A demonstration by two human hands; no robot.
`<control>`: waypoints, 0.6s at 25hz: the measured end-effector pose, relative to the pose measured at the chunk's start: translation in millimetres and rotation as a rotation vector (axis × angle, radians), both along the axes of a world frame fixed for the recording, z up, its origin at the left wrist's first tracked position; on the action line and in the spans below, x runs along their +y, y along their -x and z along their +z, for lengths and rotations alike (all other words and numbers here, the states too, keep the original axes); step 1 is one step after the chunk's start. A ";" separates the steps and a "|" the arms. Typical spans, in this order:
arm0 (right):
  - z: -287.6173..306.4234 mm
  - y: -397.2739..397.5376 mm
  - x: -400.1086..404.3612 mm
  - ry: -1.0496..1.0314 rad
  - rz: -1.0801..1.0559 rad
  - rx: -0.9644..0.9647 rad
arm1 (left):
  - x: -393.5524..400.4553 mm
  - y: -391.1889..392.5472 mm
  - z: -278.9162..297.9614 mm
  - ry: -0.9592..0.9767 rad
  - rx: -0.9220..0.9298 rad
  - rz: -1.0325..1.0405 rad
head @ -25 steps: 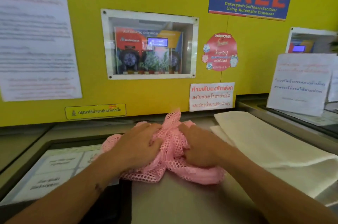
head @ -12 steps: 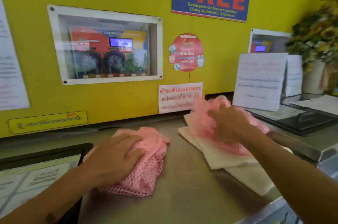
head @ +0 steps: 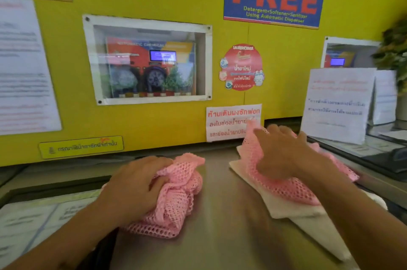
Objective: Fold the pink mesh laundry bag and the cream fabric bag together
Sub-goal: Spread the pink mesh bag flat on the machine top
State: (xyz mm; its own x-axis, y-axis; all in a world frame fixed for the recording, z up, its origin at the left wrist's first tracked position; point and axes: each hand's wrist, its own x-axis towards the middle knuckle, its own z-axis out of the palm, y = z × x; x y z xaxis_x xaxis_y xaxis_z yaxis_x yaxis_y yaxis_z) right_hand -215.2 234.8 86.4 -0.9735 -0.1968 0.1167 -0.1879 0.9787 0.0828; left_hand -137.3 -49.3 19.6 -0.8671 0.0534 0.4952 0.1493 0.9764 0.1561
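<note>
So the person is working with 2 pink mesh pieces on the steel counter [head: 220, 236] right now. Left hand [head: 134, 188] is closing down over a bunched-up pink mesh bundle [head: 176, 199] near the middle of the counter, fingers curling into it, so I'd call that gripping the wad. Right hand [head: 284, 155] is pressing flat, fingers spread, on the pink mesh laundry bag [head: 293, 188] that's lying on top of the cream fabric bag [head: 308, 225] over to the right. That's a palm press and not a pinch, nothing is being held between the fingers.

Handling-wise, my guess is both are very light and totally floppy. Mesh is looking springy and is probably going to puff back up if it isn't being pinned, and the holes are likely to be snagging fingertips. Cream one is looking denser and flatter, so it's making a decent base. I'd be taking hold at the near corners or edge of the stacked pair, pinching both layers at once, and keeping 1 palm down while folding so the mesh isn't sliding off.
</note>
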 end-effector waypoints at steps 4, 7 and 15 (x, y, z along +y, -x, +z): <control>13.2 -22.5 -77.8 0.095 0.428 -0.070 | -20.4 -5.1 0.4 -0.005 0.047 0.018; -3.2 -13.4 -131.7 0.238 0.589 -0.396 | -41.0 -10.0 3.8 -0.049 0.156 0.086; -55.3 14.8 -169.3 0.487 0.681 -0.029 | -102.7 -22.3 26.1 -0.278 0.383 0.287</control>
